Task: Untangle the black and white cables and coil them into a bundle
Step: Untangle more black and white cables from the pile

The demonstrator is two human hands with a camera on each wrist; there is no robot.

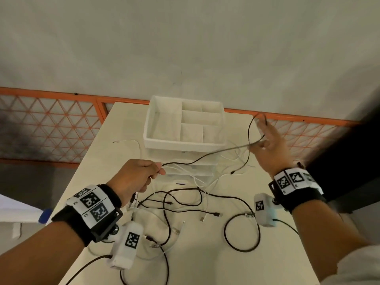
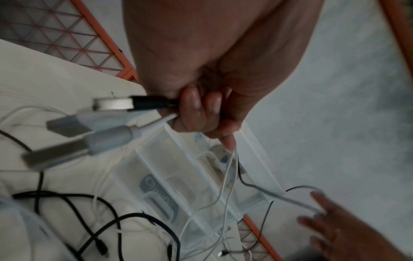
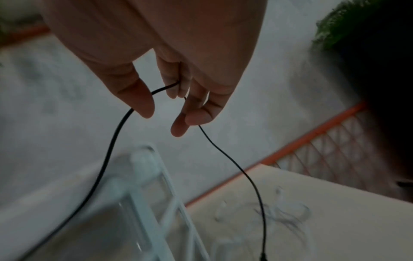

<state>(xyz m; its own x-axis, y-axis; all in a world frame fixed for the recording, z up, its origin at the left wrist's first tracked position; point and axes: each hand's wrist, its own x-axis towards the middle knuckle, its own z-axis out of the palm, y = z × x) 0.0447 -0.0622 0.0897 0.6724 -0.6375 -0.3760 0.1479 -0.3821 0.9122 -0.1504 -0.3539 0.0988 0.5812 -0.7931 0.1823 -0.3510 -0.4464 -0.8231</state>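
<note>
A thin black cable [image 1: 205,156] is stretched in the air between my hands. My left hand [image 1: 139,175] grips one end of it together with white cables [image 1: 202,182]. In the left wrist view its curled fingers [image 2: 201,109] hold a black USB plug [image 2: 149,102] and two white USB plugs [image 2: 89,123]. My right hand [image 1: 265,145] is raised to the right of the organizer. The black cable [image 3: 111,141] loops up and is clamped between its fingers [image 3: 176,88]. The cable's free end [image 1: 232,172] hangs down to the table.
A white compartmented organizer [image 1: 185,144] stands on clear drawers at the back of the cream table [image 1: 205,264]. More black cables [image 1: 242,249] and loose plugs lie tangled on the near half. An orange lattice railing [image 1: 51,93] runs behind the table.
</note>
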